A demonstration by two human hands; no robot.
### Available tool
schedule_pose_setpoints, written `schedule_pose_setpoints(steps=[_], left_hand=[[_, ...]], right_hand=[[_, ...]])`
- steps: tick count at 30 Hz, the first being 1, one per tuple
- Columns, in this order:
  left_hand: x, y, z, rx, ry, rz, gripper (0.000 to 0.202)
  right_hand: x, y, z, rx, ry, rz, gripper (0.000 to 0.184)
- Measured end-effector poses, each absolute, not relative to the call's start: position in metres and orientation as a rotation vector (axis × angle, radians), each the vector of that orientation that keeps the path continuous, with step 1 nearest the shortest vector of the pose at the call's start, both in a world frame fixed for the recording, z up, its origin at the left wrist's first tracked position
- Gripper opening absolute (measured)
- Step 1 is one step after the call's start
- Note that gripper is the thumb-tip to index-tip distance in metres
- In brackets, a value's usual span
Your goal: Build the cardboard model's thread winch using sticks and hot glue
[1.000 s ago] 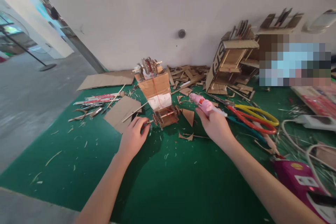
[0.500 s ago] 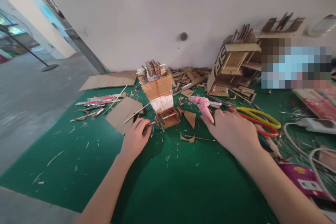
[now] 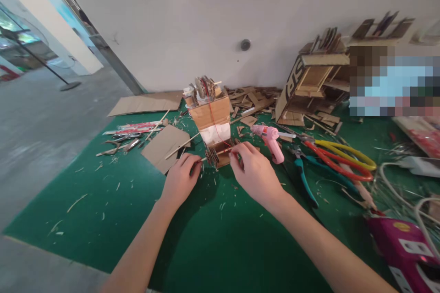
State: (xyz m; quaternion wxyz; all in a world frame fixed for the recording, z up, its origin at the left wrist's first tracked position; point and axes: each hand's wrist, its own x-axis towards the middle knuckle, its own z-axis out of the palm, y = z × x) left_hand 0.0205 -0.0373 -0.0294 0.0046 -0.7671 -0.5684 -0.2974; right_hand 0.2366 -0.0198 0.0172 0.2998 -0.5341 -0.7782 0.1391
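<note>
A small cardboard model (image 3: 210,116) stands on the green table, with ridged cardboard discs on its top and at its lower front, and a red string down its face. My left hand (image 3: 181,178) pinches the end of a thin wooden stick (image 3: 203,160) that sticks out from the lower left discs. At the model's lower right side is my right hand (image 3: 255,171), its thumb and forefinger brought together; what lies between them is hidden. To the right of that hand lies a pink glue gun (image 3: 270,139) with a white glue stick in its back.
Red-and-yellow-handled cutters (image 3: 340,158) and teal-handled pliers (image 3: 302,178) lie at right, near a purple power strip (image 3: 395,247) and white cables. Cardboard scraps (image 3: 254,98) and a cardboard shelf (image 3: 309,82) stand along the wall. A flat cardboard piece (image 3: 165,146) lies left.
My right hand has let go of the glue gun, now lying on the table, and has moved left to the model. My left hand stays at the stick; the view has shifted slightly.
</note>
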Motion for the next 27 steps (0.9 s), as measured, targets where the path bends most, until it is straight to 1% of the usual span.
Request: schedule_pose_setpoints(steps=[3,5,7,10,13,20,23,27], left_hand=[[0.02,-0.037,-0.03,-2.414,-1.766,-0.937,0.009],[0.021,-0.037,-0.03,-2.423,-1.763,-0.935,0.009],[0.021,-0.038,-0.03,-2.424,-1.761,-0.927,0.009],[0.022,-0.039,-0.029,-2.411,-1.761,-0.92,0.008],[0.023,-0.039,-0.029,-2.418,-1.762,-0.907,0.009],[0.022,-0.04,-0.03,-2.414,-1.768,-0.907,0.008],[0.023,-0.04,-0.03,-2.423,-1.763,-0.905,0.008],[0.023,-0.04,-0.03,-2.424,-1.767,-0.907,0.009]], right_hand=[[0.241,-0.019,0.019,-1.35,-1.902,0.579,0.018],[0.245,-0.02,0.019,-1.369,-1.842,0.624,0.02],[0.249,-0.023,0.02,-1.431,-1.886,0.527,0.021],[0.253,-0.029,0.023,-1.504,-2.104,0.302,0.02],[0.251,-0.035,0.026,-1.5,-2.303,0.205,0.021],[0.238,-0.036,0.024,-1.737,-2.56,-0.11,0.032],[0.235,-0.033,0.022,-1.769,-2.527,-0.063,0.036],[0.234,-0.028,0.019,-1.801,-2.428,0.174,0.038]])
